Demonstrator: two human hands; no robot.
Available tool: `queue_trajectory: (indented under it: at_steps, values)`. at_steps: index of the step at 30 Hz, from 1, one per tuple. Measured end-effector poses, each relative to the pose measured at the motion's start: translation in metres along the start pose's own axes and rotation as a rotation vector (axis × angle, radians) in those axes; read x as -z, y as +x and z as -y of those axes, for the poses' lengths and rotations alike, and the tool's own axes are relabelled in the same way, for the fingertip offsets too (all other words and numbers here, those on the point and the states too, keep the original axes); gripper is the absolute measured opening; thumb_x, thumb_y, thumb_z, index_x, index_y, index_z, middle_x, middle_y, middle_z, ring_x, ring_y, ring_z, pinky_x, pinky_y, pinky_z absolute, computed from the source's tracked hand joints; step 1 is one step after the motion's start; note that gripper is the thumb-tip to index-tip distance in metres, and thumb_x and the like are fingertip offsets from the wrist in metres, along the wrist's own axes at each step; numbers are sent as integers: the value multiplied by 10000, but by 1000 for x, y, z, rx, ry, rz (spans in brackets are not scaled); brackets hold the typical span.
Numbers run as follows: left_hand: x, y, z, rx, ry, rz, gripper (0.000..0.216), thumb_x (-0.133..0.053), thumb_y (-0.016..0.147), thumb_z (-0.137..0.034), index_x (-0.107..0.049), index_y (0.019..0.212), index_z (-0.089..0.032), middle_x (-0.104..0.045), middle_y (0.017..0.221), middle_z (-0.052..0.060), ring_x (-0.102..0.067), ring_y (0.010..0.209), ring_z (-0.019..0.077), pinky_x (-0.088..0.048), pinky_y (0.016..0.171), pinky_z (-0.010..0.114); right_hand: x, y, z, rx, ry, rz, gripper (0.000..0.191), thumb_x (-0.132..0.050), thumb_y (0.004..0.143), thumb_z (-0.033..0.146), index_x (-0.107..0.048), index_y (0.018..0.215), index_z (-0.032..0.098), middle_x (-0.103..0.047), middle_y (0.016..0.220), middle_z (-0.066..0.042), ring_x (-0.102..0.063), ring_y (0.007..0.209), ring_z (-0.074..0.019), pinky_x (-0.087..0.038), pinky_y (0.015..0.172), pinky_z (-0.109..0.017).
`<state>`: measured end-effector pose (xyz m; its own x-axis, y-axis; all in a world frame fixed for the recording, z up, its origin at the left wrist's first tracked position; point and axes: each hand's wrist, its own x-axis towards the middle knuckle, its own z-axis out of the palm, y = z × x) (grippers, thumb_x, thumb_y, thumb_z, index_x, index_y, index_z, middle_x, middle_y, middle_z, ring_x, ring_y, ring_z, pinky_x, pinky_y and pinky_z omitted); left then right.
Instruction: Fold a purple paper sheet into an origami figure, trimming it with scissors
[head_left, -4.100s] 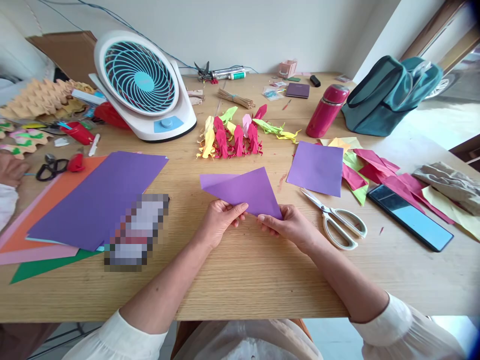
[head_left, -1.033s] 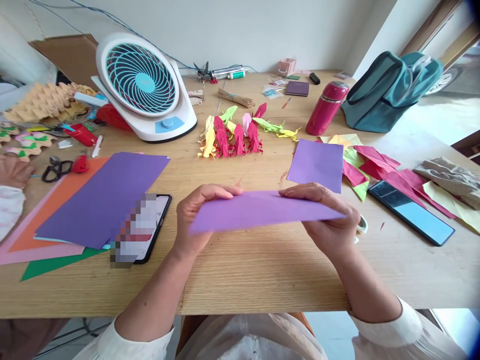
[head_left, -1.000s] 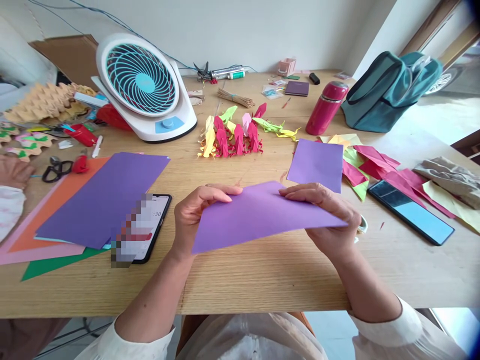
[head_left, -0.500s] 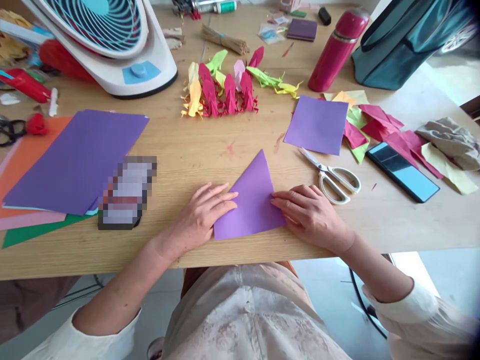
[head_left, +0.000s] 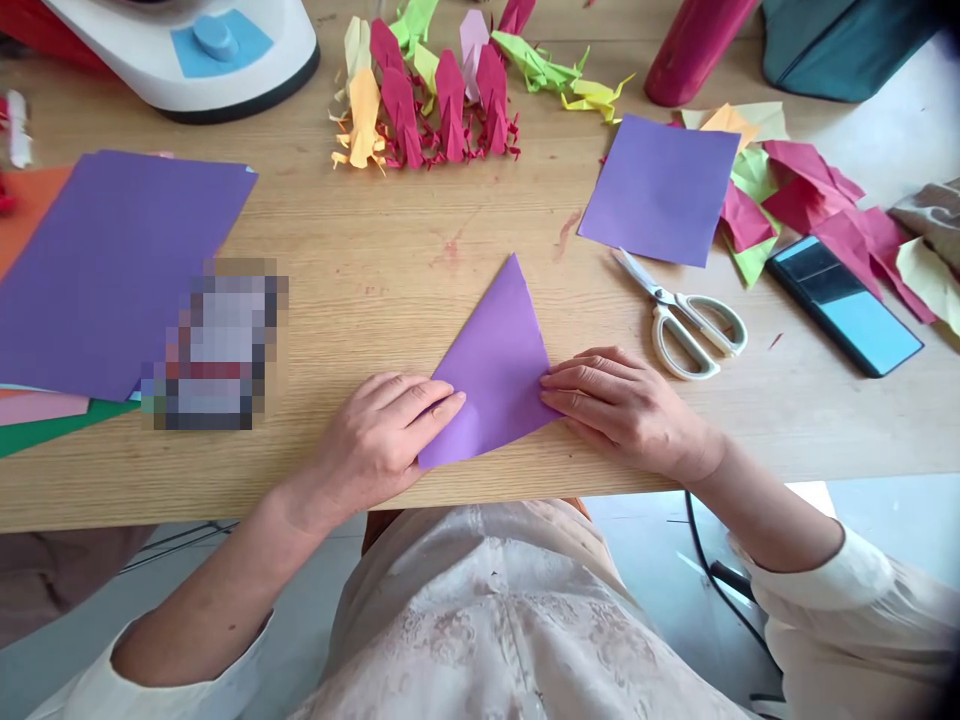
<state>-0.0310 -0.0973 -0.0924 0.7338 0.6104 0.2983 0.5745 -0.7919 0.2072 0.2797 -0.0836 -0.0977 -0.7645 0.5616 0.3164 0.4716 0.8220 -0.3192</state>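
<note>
A purple paper folded into a triangle [head_left: 495, 365] lies flat near the table's front edge, its tip pointing away from me. My left hand [head_left: 382, 435] rests on its lower left corner with fingers stretched out flat. My right hand [head_left: 619, 405] presses its right corner, fingers laid flat and together. Neither hand grips anything; both only press the paper down.
White-handled scissors [head_left: 686, 315] lie just right of my right hand. A purple square sheet [head_left: 660, 190], crumpled red and green scraps [head_left: 795, 190] and a phone [head_left: 844, 305] are at right. Folded paper figures [head_left: 435, 100] stand behind. A purple sheet stack [head_left: 112, 260] and fan base [head_left: 187, 45] are at left.
The paper was held in the air unfolded a second ago; it now lies folded into a triangle on the table under both hands. The view has tilted down and closer.
</note>
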Motion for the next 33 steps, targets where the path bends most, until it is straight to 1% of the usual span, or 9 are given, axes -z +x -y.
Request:
queue_trajectory:
  at_steps: [3, 8, 11, 16, 19, 22, 25, 28, 33]
  values:
    - [3, -6, -2, 4, -28, 30, 396, -560, 889, -129, -648, 1267, -211, -701, 1246, 113, -653, 1146, 299, -513, 1004, 490, 1, -1, 1, 9, -10, 12, 208, -503, 987, 165, -682, 1080, 213, -731, 1148, -103, -685, 998, -229, -514, 845, -410]
    - [3, -12, -9, 56, 24, 56, 371, -591, 906, -184, -637, 1274, -177, -690, 1247, 141, -662, 1111, 310, -547, 950, 481, 3, 3, 2, 1, -34, 78, 286, -433, 1019, 222, -662, 1191, 221, -688, 1273, -97, -652, 993, -233, -480, 784, -416]
    - [2, -11, -14, 101, 29, 25, 310, -579, 905, -175, -674, 1199, -199, -704, 1221, 118, -677, 1065, 289, -550, 933, 463, 3, 7, 0, -3, -22, 68, 293, -428, 1020, 228, -670, 1185, 227, -705, 1237, -90, -646, 957, -229, -470, 779, -413]
    - [5, -2, -19, 237, -81, -80, 139, -613, 901, -219, -714, 995, -238, -757, 1039, 51, -698, 939, 249, -521, 902, 419, 7, 18, -6, -77, 88, 64, 228, -471, 1010, 252, -694, 1055, 232, -737, 1081, -70, -662, 892, -212, -472, 817, -392]
    - [11, 7, -19, 374, -175, -67, 106, -610, 905, -242, -716, 907, -242, -750, 917, 24, -682, 855, 224, -488, 821, 364, 11, 28, -10, -148, 206, 59, 177, -522, 980, 231, -697, 1009, 231, -729, 998, -47, -665, 847, -192, -478, 794, -351]
    - [17, 17, -16, 499, -228, -49, 113, -629, 886, -277, -717, 822, -249, -682, 742, -1, -587, 653, 176, -382, 641, 302, 12, 38, -13, -267, 297, 63, 162, -558, 957, 269, -718, 966, 241, -711, 851, -10, -629, 721, -166, -457, 677, -309]
    - [20, 27, -10, 583, -260, -58, 114, -676, 842, -287, -706, 738, -253, -537, 564, -30, -430, 517, 141, -249, 576, 287, 11, 45, -15, -414, 334, 63, 153, -612, 926, 311, -739, 891, 233, -670, 706, 15, -576, 612, -146, -401, 604, -297]
    - [19, 35, -2, 593, -263, -59, 122, -696, 811, -287, -693, 698, -242, -464, 506, -45, -375, 495, 129, -214, 581, 280, 6, 49, -15, -497, 352, 19, 97, -666, 880, 282, -742, 909, 230, -646, 658, 32, -556, 574, -131, -383, 596, -286]
    - [19, 42, 9, 550, -140, 1, 178, -644, 815, -338, -659, 688, -214, -507, 529, -49, -386, 478, 108, -240, 563, 260, -1, 55, -16, -549, 288, -44, 147, -694, 830, 257, -724, 967, 213, -621, 680, 33, -531, 587, -118, -365, 593, -265]
